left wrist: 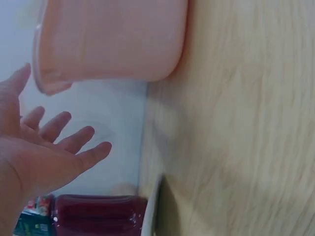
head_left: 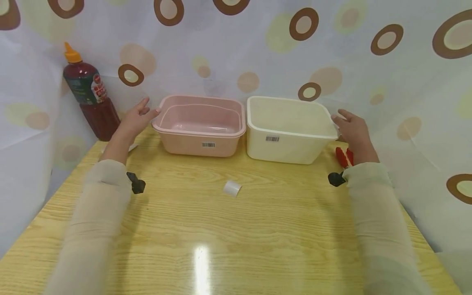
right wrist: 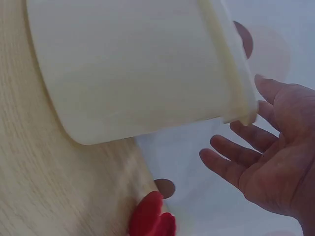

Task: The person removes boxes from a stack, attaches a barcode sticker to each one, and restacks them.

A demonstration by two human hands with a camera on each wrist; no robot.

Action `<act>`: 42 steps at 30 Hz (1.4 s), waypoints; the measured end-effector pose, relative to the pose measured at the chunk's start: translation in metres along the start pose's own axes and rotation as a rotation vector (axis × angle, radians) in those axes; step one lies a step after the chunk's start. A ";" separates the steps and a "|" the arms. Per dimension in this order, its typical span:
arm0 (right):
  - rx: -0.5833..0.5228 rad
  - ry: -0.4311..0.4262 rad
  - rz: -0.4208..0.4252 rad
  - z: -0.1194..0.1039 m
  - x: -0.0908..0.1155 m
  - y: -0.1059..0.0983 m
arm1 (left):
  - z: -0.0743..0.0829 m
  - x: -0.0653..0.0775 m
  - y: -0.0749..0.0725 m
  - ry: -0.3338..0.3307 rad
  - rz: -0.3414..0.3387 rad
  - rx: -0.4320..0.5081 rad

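Observation:
Two plastic tubs stand side by side at the far side of the table, a pink one [head_left: 184,143] on the left and a cream one [head_left: 284,151] on the right. At the pink tub's outer end is my left hand [head_left: 136,119], its fingers spread and nothing in it. My right hand [head_left: 354,129] is similarly placed at the outer end of the cream tub, fingers loosely extended. In the left wrist view the thumb [left wrist: 19,78] is close to the pink rim; whether it touches is unclear. Contact between the right fingertips [right wrist: 246,132] and the cream rim is equally hard to judge.
A tall bottle of dark red sauce [head_left: 97,102] with an orange cap stands at the back left corner. Red tips of a utensil [head_left: 343,157] lie by my right wrist. A small white piece [head_left: 232,188] lies mid-table. A patterned sheet [head_left: 228,49] hangs behind.

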State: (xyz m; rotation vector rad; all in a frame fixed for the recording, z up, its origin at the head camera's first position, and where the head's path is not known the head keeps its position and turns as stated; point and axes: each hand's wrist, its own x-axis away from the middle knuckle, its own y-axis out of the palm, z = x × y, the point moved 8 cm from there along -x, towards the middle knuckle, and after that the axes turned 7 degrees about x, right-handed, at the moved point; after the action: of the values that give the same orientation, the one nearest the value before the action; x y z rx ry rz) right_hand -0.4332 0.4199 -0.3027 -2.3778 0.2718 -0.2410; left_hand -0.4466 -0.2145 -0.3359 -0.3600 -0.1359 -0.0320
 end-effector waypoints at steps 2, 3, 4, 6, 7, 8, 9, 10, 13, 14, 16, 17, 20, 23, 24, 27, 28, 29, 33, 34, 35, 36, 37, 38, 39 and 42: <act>-0.014 0.004 -0.007 0.005 0.000 0.006 | -0.004 -0.002 0.006 -0.020 -0.004 0.020; -0.023 0.007 -0.013 0.006 0.001 0.009 | -0.006 -0.003 0.009 -0.024 -0.002 0.035; -0.042 0.009 -0.016 0.008 0.001 0.011 | -0.007 -0.004 0.011 -0.028 0.001 0.050; -0.075 0.009 -0.022 0.010 0.002 0.014 | -0.008 -0.006 0.015 -0.041 0.001 0.080; -0.089 0.004 -0.022 0.010 0.002 0.015 | -0.009 -0.007 0.017 -0.041 0.001 0.096; -0.100 0.002 -0.019 0.010 0.002 0.016 | -0.009 -0.007 0.018 -0.041 0.001 0.118; -0.105 0.000 -0.014 0.010 0.001 0.016 | -0.009 -0.008 0.020 -0.038 0.002 0.136; -0.107 -0.001 -0.012 0.010 0.001 0.015 | -0.010 -0.008 0.021 -0.038 0.003 0.152; -0.084 0.003 -0.016 0.009 -0.002 0.016 | -0.013 -0.007 0.025 -0.035 -0.005 0.208; -0.078 0.007 -0.020 0.009 -0.003 0.016 | -0.014 -0.007 0.026 -0.032 -0.006 0.226; -0.070 0.008 -0.029 0.008 -0.003 0.017 | -0.015 -0.008 0.028 -0.030 -0.011 0.258; -0.069 0.007 -0.029 0.007 -0.003 0.018 | -0.016 -0.008 0.029 -0.032 -0.014 0.274; -0.057 0.012 -0.029 0.006 -0.003 0.019 | -0.017 -0.009 0.032 -0.043 -0.018 0.303; -0.041 0.022 -0.027 0.006 -0.003 0.019 | -0.019 -0.009 0.034 -0.058 -0.016 0.310; -0.033 0.024 -0.026 0.006 -0.004 0.019 | -0.019 -0.009 0.034 -0.062 -0.017 0.310; -0.008 0.023 -0.021 0.005 -0.004 0.018 | -0.020 -0.009 0.036 -0.066 -0.020 0.319; 0.002 0.021 -0.017 0.004 -0.004 0.017 | -0.020 -0.008 0.037 -0.067 -0.023 0.324; 0.012 0.018 -0.013 0.004 -0.004 0.016 | -0.020 -0.009 0.037 -0.066 -0.026 0.329; 0.014 0.015 0.001 0.002 -0.005 0.011 | -0.020 -0.009 0.038 -0.064 -0.034 0.342; 0.010 0.016 0.005 0.001 -0.005 0.010 | -0.020 -0.009 0.038 -0.064 -0.038 0.341; 0.008 0.018 0.008 0.001 -0.005 0.009 | -0.020 -0.008 0.038 -0.066 -0.042 0.342; 0.008 0.019 0.010 0.002 -0.004 0.008 | -0.021 -0.009 0.037 -0.068 -0.045 0.342; 0.014 0.019 0.013 0.002 -0.004 0.008 | -0.021 -0.009 0.037 -0.072 -0.049 0.342; 0.019 0.023 0.018 0.003 -0.004 0.007 | -0.022 -0.009 0.037 -0.074 -0.055 0.344; 0.031 0.024 0.021 0.004 -0.005 0.006 | -0.022 -0.009 0.037 -0.075 -0.062 0.344; 0.051 0.030 0.033 0.006 -0.004 0.003 | -0.023 -0.010 0.039 -0.073 -0.084 0.341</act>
State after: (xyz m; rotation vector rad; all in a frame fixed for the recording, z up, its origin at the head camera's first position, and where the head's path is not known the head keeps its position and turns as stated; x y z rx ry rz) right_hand -0.4358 0.4225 -0.3099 -2.3188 0.3152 -0.2659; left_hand -0.4511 -0.1860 -0.3716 -0.0145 -0.2247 -0.0778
